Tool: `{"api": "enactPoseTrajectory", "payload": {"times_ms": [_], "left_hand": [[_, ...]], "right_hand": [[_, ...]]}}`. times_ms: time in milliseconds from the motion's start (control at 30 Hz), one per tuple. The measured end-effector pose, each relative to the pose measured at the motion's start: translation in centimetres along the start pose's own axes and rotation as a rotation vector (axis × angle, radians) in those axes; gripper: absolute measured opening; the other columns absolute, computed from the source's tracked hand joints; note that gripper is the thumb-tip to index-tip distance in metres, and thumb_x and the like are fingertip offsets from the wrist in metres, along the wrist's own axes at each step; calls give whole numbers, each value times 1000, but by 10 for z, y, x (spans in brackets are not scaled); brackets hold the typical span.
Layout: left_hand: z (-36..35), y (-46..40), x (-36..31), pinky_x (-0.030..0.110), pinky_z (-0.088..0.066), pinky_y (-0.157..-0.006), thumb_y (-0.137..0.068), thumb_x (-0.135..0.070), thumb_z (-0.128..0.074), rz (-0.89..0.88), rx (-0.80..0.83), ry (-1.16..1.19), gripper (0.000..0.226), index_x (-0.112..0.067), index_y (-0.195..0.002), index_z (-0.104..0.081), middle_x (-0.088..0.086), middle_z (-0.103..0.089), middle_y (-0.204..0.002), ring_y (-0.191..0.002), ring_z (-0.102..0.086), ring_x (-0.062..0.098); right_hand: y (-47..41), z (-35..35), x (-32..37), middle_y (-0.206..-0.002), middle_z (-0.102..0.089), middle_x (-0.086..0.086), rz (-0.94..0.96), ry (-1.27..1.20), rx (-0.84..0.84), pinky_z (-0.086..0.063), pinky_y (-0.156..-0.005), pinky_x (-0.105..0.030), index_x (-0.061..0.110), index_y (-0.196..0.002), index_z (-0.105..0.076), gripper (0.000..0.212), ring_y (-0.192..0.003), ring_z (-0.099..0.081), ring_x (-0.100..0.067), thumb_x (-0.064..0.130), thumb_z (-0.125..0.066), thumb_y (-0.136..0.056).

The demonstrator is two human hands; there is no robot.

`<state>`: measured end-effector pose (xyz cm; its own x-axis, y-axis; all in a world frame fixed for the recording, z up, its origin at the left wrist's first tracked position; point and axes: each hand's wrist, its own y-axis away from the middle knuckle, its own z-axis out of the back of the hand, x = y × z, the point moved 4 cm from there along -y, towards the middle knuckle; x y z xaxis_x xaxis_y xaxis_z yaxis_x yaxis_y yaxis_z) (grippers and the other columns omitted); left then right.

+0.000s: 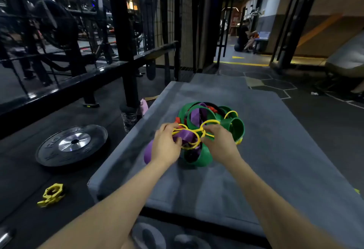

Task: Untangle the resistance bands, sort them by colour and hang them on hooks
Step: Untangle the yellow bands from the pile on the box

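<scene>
A tangled heap of resistance bands lies on a grey padded mat (266,140). Wide green bands (235,128) and purple bands (195,119) loop through one another, with red bits (212,108) and dark strands inside. A thin yellow band (209,122) winds across the front of the heap. My left hand (165,146) pinches the yellow band at the heap's left side. My right hand (220,142) grips the same yellow band just to the right, fingers curled round it. No hooks can be made out.
A black weight plate (71,145) and a yellow barbell collar (52,194) lie on the dark floor to the left. Black rack frames (126,51) stand behind. A person crouches far down the corridor (244,39). A grey seat (346,59) is at the right.
</scene>
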<state>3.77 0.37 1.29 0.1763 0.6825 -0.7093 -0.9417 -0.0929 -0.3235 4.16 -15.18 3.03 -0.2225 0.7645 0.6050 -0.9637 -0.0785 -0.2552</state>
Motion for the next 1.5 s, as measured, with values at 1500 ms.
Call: {"api": "enactPoseTrajectory", "payload": {"times_ms": [1500], "left_hand": [[15, -14, 67, 25, -32, -78, -93, -22, -52, -176, 148, -14, 13, -17, -81, -54, -12, -42, -78, -86, -42, 18]], "right_hand": [[-20, -35, 25, -91, -64, 0, 304, 3, 58, -37, -76, -7, 7, -93, -74, 26, -89, -60, -16, -8, -57, -79]]}}
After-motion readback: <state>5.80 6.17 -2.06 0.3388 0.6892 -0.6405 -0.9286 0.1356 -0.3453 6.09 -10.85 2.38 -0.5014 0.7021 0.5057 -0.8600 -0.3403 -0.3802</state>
